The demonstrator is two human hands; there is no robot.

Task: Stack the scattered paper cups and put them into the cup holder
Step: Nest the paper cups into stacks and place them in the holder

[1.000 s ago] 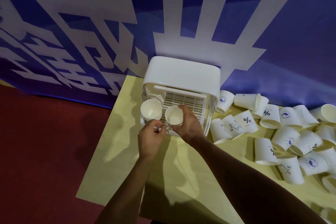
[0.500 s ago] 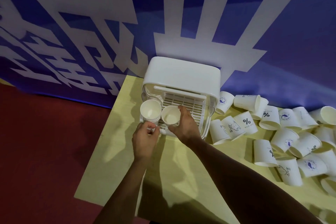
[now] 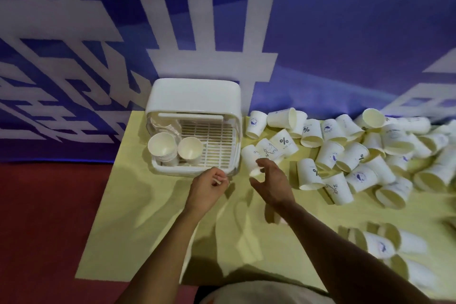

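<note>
Paper cups, white w/ printed logos (image 3: pixel 330 155), mostly lie scattered right of the white plastic cup holder (image 3: pixel 195 94). Change vs 0.5 s ago: right hand (image 3: pixel 269 180) has left the single cup (image 3: pixel 190 150), which now stands inside the holder beside the stacked cups (image 3: pixel 162 149). That hand spreads wide at a lying cup (image 3: pixel 249 155) just right of the holder, grip not closed. Left hand (image 3: pixel 207 185) is loosely curled in front of the holder; can't tell if it pinches anything. So one drop done, next pick starting, lots left. Pale yellow table top (image 3: pixel 148 229); red floor (image 3: pixel 49 229) left of holder, blue & white banner (image 3: pixel 345 32) behind.
</note>
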